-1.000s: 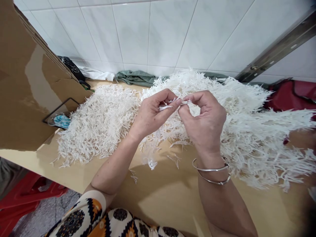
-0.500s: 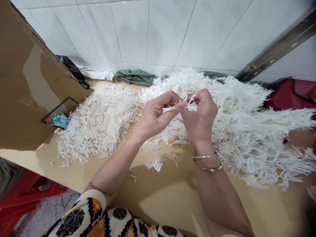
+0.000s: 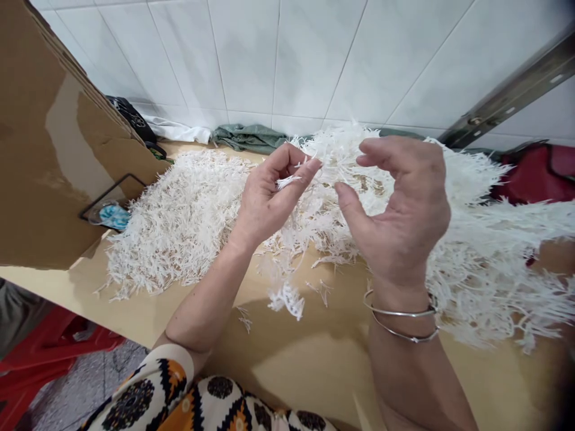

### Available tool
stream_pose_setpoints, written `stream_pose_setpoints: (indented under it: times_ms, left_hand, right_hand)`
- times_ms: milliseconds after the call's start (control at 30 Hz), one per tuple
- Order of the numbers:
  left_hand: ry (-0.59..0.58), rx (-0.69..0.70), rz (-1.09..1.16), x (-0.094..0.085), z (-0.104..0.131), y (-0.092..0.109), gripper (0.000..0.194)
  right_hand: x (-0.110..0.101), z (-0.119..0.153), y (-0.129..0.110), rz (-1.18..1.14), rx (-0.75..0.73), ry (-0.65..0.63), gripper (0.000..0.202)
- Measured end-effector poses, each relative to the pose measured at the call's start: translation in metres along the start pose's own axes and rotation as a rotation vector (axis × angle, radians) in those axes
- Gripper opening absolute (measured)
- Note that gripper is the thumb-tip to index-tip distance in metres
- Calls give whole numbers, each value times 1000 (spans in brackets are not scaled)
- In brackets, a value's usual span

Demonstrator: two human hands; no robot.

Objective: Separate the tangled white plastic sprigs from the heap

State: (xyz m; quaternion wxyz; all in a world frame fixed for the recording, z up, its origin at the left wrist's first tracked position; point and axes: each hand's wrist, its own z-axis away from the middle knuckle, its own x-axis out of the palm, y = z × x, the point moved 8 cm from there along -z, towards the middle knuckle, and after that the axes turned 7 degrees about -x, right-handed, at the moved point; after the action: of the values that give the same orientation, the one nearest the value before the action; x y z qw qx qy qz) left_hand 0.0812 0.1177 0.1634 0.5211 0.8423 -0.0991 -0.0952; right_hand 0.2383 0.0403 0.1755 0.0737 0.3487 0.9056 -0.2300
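Left hand (image 3: 265,203) pinches white strands (image 3: 287,181) right of cardboard box (image 3: 31,173), presumably fingertip-held because they're thin; right hand (image 3: 402,215) spread, empty.

Wearer's two hands (image 3: 268,200), two bangles (image 3: 404,313) — one carton (image 3: 29,155)

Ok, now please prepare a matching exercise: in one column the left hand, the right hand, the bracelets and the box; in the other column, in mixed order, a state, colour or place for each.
1. Left hand
2. Right hand
3. Bracelets
4. Box

A. Brown, at the picture's left edge
B. Thumb and fingers spread apart
C. Silver-coloured
D. Pinching white strands

Pairs: 1-D, 2-B, 3-C, 4-A
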Motion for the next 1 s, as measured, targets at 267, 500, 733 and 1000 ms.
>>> stream_pose_setpoints:
  times_ms: [267, 500, 733, 1000]
  left_hand:
    - [-47, 1, 20, 10, 3, 3, 31]
    - [-49, -63, 104, 14, 11, 9, 32]
    - [-45, -321, 364, 11, 6, -10, 23]
    - [-65, -321, 315, 13, 2, -19, 25]
  right_hand:
    - [6, 10, 10, -161, 214, 163, 6]
    - [5, 37, 107, -594, 563, 548, 19]
    - [16, 16, 55, -417, 446, 105, 15]
    - [32, 18, 27, -509, 469, -167, 27]
